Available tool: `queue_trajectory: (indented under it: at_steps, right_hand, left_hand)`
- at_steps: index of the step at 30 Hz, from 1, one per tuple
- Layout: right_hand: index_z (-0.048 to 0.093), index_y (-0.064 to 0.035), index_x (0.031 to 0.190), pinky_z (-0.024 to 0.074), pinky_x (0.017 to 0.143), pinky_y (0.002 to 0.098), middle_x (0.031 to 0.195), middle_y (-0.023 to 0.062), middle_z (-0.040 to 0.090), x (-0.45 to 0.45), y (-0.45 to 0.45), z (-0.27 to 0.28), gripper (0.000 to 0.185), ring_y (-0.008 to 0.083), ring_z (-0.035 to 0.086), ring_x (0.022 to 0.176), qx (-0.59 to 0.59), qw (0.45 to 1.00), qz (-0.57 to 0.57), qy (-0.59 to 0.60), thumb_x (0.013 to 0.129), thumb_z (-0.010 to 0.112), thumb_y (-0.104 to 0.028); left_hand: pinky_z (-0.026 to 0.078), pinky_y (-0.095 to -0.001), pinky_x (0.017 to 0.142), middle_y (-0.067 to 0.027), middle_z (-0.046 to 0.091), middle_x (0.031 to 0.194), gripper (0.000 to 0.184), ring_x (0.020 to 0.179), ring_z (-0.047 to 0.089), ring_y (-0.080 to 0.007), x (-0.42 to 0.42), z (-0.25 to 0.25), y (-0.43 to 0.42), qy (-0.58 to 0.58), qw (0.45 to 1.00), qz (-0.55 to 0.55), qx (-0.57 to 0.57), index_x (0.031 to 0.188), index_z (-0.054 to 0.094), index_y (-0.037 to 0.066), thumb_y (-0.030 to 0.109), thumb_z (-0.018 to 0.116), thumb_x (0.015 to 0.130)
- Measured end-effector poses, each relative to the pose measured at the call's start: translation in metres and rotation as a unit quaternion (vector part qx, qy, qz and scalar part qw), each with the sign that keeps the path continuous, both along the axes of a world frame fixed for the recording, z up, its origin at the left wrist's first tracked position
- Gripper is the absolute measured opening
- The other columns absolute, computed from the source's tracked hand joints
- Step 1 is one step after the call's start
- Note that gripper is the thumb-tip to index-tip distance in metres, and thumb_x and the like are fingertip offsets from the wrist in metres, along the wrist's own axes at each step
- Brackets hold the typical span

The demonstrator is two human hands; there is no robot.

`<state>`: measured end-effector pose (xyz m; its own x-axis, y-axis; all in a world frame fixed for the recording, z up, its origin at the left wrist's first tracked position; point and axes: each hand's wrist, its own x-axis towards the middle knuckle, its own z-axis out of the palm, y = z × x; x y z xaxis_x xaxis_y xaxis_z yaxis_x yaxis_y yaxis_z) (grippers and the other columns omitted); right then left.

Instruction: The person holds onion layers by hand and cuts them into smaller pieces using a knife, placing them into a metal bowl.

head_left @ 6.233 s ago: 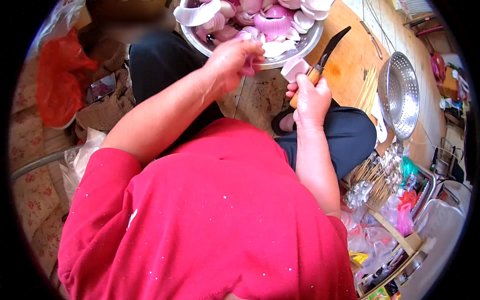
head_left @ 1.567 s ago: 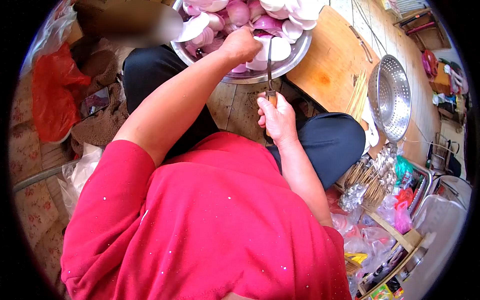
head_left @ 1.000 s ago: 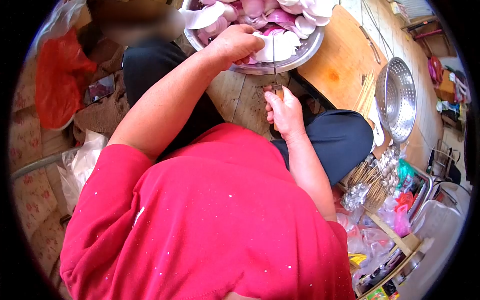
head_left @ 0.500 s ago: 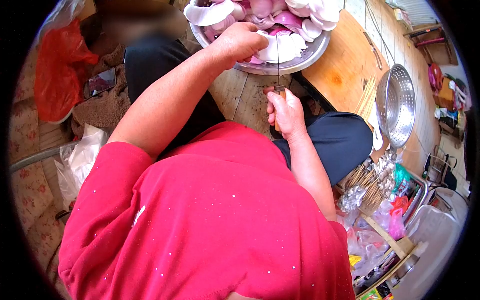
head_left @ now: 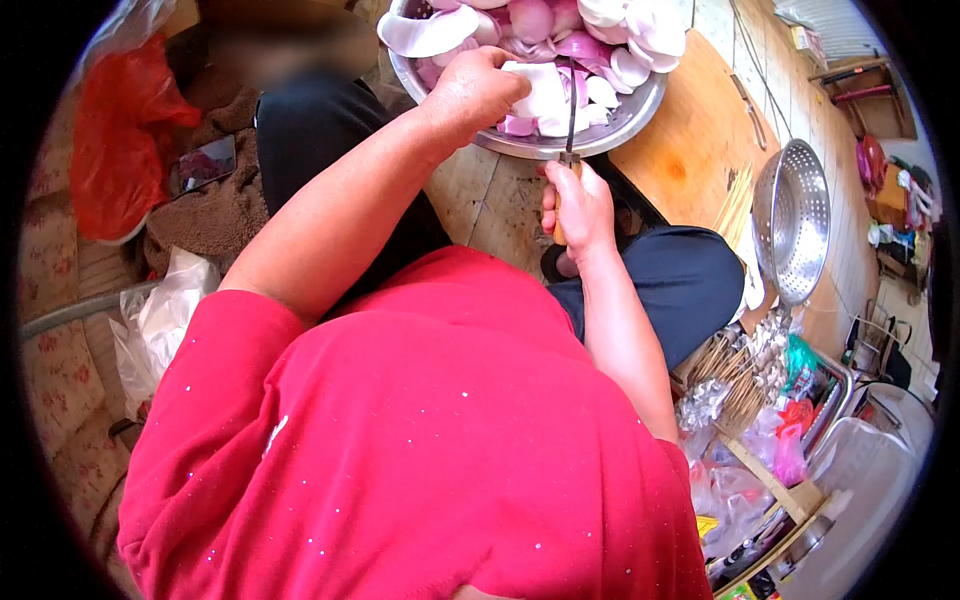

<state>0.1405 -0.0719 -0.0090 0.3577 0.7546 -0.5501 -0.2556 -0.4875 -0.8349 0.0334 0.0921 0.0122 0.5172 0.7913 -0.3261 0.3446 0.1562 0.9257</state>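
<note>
A metal bowl (head_left: 640, 115) at the top holds many purple and white onion pieces (head_left: 530, 20). My left hand (head_left: 475, 92) is closed over the bowl's near left side, its fingers on a white onion piece (head_left: 542, 90). Below the bowl's near rim, my right hand (head_left: 583, 205) is wrapped round the wooden handle of a knife (head_left: 571, 110). The dark blade points up over the bowl, beside the onion piece. Where the blade's edge meets the onion cannot be made out.
Right of the bowl is a wooden board (head_left: 665, 150) with skewers (head_left: 735, 200) and another knife (head_left: 748, 110). A metal colander (head_left: 792, 220) stands farther right. Bundled skewers (head_left: 735, 375) and plastic bags lie lower right. A red bag (head_left: 125, 145) and a phone (head_left: 205, 165) are at left.
Earlier my right hand held an onion piece with the knife beside the bowl; that piece is gone from it. Since half a second ago, the knife has shifted slightly up and right, its blade now turned differently.
</note>
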Motion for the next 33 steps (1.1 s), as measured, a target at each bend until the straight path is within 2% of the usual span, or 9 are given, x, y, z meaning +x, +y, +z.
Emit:
queue_trajectory:
  at_steps: [5, 16, 18, 25, 31, 33]
  right_hand:
    - [0.056, -0.004, 0.101, 0.0398, 0.041, 0.0216, 0.064, 0.0006, 0.051, -0.012, -0.014, 0.004, 0.028, 0.0068, 0.047, 0.045, 0.049, 0.999, 0.011, 0.017, 0.088, 0.061, -0.028]
    - [0.057, -0.0036, 0.104, 0.0407, 0.042, 0.0218, 0.066, 0.0003, 0.052, -0.016, -0.02, 0.009, 0.032, 0.0063, 0.046, 0.048, 0.028, 0.999, 0.044, -0.008, 0.087, 0.061, -0.031]
    - [0.057, -0.0047, 0.098, 0.0381, 0.042, 0.0214, 0.064, 0.0, 0.051, -0.018, -0.019, 0.012, 0.025, 0.0068, 0.045, 0.046, 0.023, 0.999, 0.04, -0.018, 0.09, 0.058, -0.028]
    - [0.057, -0.0047, 0.097, 0.0377, 0.042, 0.0222, 0.064, 0.0004, 0.051, -0.016, -0.017, 0.01, 0.026, 0.0073, 0.045, 0.045, 0.011, 0.999, 0.046, -0.015, 0.089, 0.058, -0.03]
    - [0.058, -0.002, 0.097, 0.0367, 0.041, 0.0237, 0.061, 0.0024, 0.05, -0.007, -0.01, 0.004, 0.03, 0.0097, 0.044, 0.044, 0.008, 0.997, 0.064, 0.038, 0.089, 0.055, -0.031]
    - [0.058, -0.0023, 0.093, 0.0371, 0.037, 0.0262, 0.06, 0.0028, 0.05, -0.003, -0.001, 0.006, 0.029, 0.011, 0.045, 0.04, -0.012, 0.995, 0.048, 0.088, 0.087, 0.058, -0.031]
  left_hand:
    - [0.049, -0.0272, 0.047, -0.0095, 0.062, 0.073, 0.033, 0.055, 0.059, -0.0146, 0.001, -0.003, 0.0, -0.034, 0.997, 0.059, -0.037, 0.107, 0.057, -0.003, 0.006, 0.064, 0.077]
    - [0.051, -0.0276, 0.05, -0.0095, 0.063, 0.075, 0.028, 0.056, 0.061, -0.015, 0.003, 0.002, -0.008, -0.059, 0.996, 0.038, -0.057, 0.105, 0.058, -0.003, 0.008, 0.064, 0.079]
    - [0.051, -0.0276, 0.05, -0.0095, 0.063, 0.075, 0.028, 0.057, 0.061, -0.015, 0.003, 0.003, -0.008, -0.058, 0.996, 0.038, -0.06, 0.105, 0.058, -0.003, 0.008, 0.064, 0.079]
    - [0.051, -0.0272, 0.049, -0.0092, 0.063, 0.075, 0.028, 0.056, 0.06, -0.0151, 0.003, 0.002, -0.008, -0.069, 0.994, 0.042, -0.068, 0.104, 0.058, -0.003, 0.008, 0.064, 0.078]
    - [0.049, -0.0263, 0.048, -0.0094, 0.064, 0.076, 0.026, 0.054, 0.06, -0.0142, 0.001, 0.004, -0.005, -0.086, 0.991, 0.017, -0.105, 0.101, 0.059, -0.004, 0.006, 0.063, 0.077]
    - [0.049, -0.026, 0.047, -0.0093, 0.064, 0.076, 0.025, 0.054, 0.059, -0.014, 0.001, 0.007, -0.007, -0.087, 0.989, 0.007, -0.12, 0.101, 0.06, -0.004, 0.005, 0.063, 0.077]
